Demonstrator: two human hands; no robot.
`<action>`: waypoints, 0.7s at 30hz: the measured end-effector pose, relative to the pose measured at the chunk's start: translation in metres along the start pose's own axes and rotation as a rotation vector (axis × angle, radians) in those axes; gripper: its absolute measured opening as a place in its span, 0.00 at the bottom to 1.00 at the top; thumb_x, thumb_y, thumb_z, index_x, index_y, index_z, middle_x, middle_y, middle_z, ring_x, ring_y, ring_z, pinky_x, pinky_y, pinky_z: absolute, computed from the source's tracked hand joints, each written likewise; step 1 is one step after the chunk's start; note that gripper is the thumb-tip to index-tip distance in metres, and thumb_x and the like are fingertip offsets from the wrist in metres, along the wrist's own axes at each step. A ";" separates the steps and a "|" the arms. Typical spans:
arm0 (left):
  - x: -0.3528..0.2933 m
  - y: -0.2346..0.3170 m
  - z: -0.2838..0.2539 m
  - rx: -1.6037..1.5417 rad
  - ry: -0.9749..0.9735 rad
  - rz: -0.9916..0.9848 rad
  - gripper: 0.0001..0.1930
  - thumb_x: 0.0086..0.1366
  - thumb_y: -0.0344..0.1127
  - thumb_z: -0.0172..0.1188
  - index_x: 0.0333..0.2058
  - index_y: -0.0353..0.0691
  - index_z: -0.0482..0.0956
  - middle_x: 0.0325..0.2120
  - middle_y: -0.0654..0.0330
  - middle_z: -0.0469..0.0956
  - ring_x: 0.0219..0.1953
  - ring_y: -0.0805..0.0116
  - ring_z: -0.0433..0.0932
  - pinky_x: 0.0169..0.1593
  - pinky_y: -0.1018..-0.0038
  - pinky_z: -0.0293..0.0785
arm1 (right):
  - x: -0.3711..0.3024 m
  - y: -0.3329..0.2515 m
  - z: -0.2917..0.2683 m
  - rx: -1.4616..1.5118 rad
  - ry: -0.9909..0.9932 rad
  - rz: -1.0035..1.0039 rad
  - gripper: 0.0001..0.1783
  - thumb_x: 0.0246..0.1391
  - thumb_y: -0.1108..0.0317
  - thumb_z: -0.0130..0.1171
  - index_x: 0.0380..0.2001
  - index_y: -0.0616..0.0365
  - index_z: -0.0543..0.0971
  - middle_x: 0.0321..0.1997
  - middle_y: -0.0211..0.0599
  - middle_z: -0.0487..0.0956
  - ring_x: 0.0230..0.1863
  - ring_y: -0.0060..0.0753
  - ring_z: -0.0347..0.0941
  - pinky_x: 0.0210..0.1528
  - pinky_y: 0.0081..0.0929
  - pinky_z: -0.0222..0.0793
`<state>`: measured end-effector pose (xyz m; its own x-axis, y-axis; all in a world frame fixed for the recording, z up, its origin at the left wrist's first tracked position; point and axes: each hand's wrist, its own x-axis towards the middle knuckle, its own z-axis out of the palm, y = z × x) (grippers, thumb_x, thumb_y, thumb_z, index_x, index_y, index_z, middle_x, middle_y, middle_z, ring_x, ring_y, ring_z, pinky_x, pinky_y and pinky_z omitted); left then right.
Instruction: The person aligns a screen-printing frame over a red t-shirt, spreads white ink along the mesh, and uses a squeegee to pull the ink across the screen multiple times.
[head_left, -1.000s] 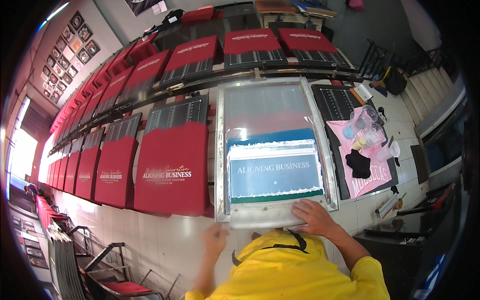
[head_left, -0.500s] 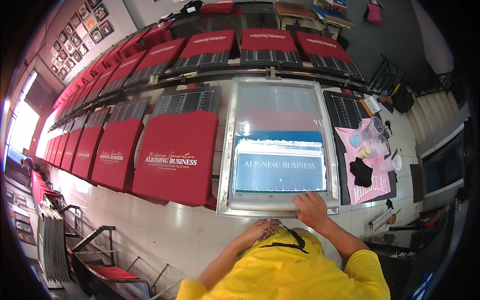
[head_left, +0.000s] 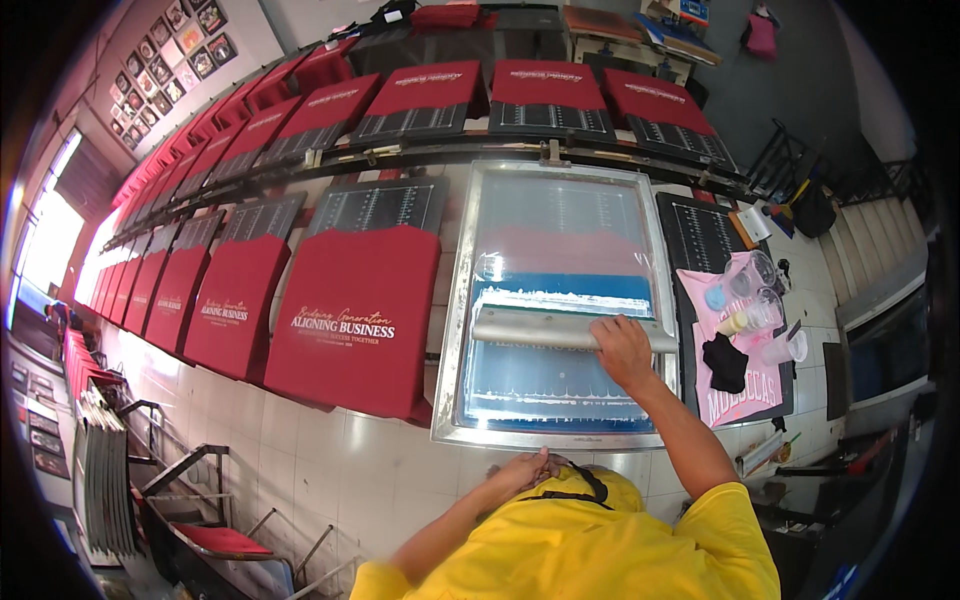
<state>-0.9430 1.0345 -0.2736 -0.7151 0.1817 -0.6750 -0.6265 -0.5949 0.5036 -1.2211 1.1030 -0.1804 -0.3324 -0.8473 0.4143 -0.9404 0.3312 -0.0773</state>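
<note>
A metal-framed printing screen (head_left: 452,400) lies over one of the shirt boards in front of me. On its mesh rests a long grey squeegee (head_left: 545,330), and my right hand (head_left: 624,350) is closed on its right part. White ink (head_left: 570,297) lies in a band just beyond the squeegee, across the blue area of the mesh. The squeegee partly covers pale lettering in the mesh. Close to my waist, below the screen's near edge, my left hand (head_left: 525,470) has its fingers drawn together; its palm is hidden, so what it holds, if anything, does not show.
Left of the screen, red printed shirts (head_left: 350,280) lie on boards in a row; another row (head_left: 420,85) runs beyond the rail (head_left: 390,152). At right, a board carries a pink cloth (head_left: 755,385), plastic cups (head_left: 785,348) and a black rag (head_left: 724,362). A chair (head_left: 220,540) stands lower left.
My right hand has moved the squeegee away from me, from the screen's near edge to the middle of the mesh. The white ink now lies just past it. My left hand stays near my waist.
</note>
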 end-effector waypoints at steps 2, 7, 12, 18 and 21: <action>-0.005 0.001 0.004 -0.033 0.039 -0.040 0.26 0.76 0.52 0.39 0.50 0.33 0.75 0.37 0.60 0.78 0.34 0.75 0.70 0.41 0.80 0.68 | 0.001 0.004 0.009 -0.024 -0.001 0.003 0.13 0.39 0.74 0.61 0.33 0.54 0.75 0.36 0.32 0.77 0.39 0.38 0.72 0.39 0.36 0.66; -0.007 0.001 0.006 0.062 0.117 -0.037 0.28 0.75 0.54 0.42 0.48 0.32 0.77 0.38 0.59 0.78 0.37 0.72 0.72 0.45 0.76 0.70 | -0.005 0.001 0.025 -0.070 0.033 -0.003 0.09 0.44 0.73 0.56 0.32 0.54 0.75 0.37 0.33 0.76 0.39 0.38 0.71 0.40 0.35 0.66; -0.016 0.007 0.015 0.060 0.173 -0.096 0.30 0.73 0.60 0.41 0.41 0.35 0.80 0.32 0.65 0.77 0.30 0.75 0.69 0.39 0.76 0.68 | 0.001 0.005 0.018 -0.045 -0.005 -0.007 0.11 0.41 0.73 0.59 0.33 0.54 0.75 0.37 0.33 0.77 0.41 0.38 0.72 0.41 0.35 0.67; -0.016 0.009 0.011 0.609 0.153 0.066 0.34 0.74 0.61 0.38 0.46 0.34 0.81 0.40 0.55 0.79 0.42 0.65 0.74 0.50 0.69 0.69 | 0.010 0.011 0.002 0.046 -0.055 0.025 0.19 0.34 0.72 0.68 0.34 0.53 0.76 0.37 0.31 0.77 0.42 0.38 0.73 0.43 0.37 0.67; -0.015 -0.002 0.019 0.273 0.212 0.245 0.28 0.75 0.58 0.40 0.39 0.35 0.76 0.27 0.67 0.72 0.30 0.76 0.67 0.37 0.78 0.65 | 0.018 0.017 0.000 0.048 -0.048 0.028 0.20 0.33 0.72 0.69 0.34 0.53 0.76 0.37 0.31 0.78 0.42 0.39 0.73 0.43 0.38 0.68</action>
<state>-0.9365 1.0478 -0.2540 -0.7915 -0.1209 -0.5991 -0.5255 -0.3660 0.7681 -1.2426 1.0933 -0.1745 -0.3608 -0.8574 0.3671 -0.9326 0.3359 -0.1320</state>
